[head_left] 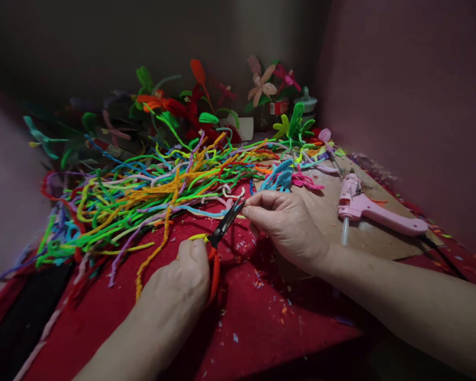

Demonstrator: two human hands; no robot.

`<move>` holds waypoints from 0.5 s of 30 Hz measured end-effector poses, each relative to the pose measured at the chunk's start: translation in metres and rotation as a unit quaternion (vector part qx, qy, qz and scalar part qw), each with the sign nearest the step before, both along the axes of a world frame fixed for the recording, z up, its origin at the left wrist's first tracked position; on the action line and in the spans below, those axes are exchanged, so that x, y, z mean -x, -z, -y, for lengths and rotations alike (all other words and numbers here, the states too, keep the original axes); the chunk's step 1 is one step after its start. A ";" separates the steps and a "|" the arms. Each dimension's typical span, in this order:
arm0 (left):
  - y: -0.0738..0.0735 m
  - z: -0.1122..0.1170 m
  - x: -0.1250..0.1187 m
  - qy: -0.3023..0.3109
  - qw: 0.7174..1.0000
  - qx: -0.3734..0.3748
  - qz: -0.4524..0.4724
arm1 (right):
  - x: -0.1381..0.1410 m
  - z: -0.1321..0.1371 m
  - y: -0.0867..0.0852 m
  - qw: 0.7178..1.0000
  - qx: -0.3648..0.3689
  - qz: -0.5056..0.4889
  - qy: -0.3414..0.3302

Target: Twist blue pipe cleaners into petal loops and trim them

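My left hand (184, 288) is closed around the red and yellow handles of a pair of scissors (222, 231). The dark blades point up and to the right, slightly parted. At their tips, my right hand (283, 222) has thumb and forefinger pinched together. What sits in that pinch is too small to make out. A curled white pipe cleaner (227, 191) shows just beyond the blades. Behind the scissors spreads a big tangled heap of colourful pipe cleaners (154, 196). Blue pipe-cleaner petals (277, 177) and a pink pipe-cleaner piece (306, 180) lie behind my right hand.
On a cardboard sheet (321, 206) at right lies a pink glue gun (381, 211) with a glue stick and dark cord. Pipe-cleaner flowers (262, 84) stand along the back, beside a lidded jar (306, 100). Fuzzy trimmings dot the red cloth (262, 328).
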State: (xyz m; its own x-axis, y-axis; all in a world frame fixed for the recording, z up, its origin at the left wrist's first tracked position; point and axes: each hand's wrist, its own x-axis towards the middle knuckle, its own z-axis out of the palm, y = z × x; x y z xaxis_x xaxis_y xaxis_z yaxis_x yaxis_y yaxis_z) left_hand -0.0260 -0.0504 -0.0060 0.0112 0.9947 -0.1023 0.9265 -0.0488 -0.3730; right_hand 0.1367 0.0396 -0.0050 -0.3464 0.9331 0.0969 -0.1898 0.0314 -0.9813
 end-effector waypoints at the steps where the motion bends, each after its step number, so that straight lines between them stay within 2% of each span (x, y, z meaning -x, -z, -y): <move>1: 0.001 0.000 0.001 0.009 1.000 -0.011 -0.014 | 0.000 0.000 0.000 1.000 0.003 -0.001 0.000; 5: 0.005 0.002 0.004 0.033 0.998 -0.037 -0.039 | 0.001 -0.001 0.002 1.000 0.013 -0.007 -0.001; 9: 0.008 0.004 0.007 0.036 0.999 -0.032 -0.007 | 0.001 -0.002 0.007 1.000 0.006 -0.007 -0.007; 12: 0.007 0.003 0.007 0.015 0.999 -0.004 0.038 | 0.001 -0.003 0.010 1.000 0.003 -0.012 -0.017; 15: 0.004 0.001 0.008 -0.032 0.995 0.003 0.097 | 0.001 -0.004 0.008 1.000 0.006 -0.014 -0.021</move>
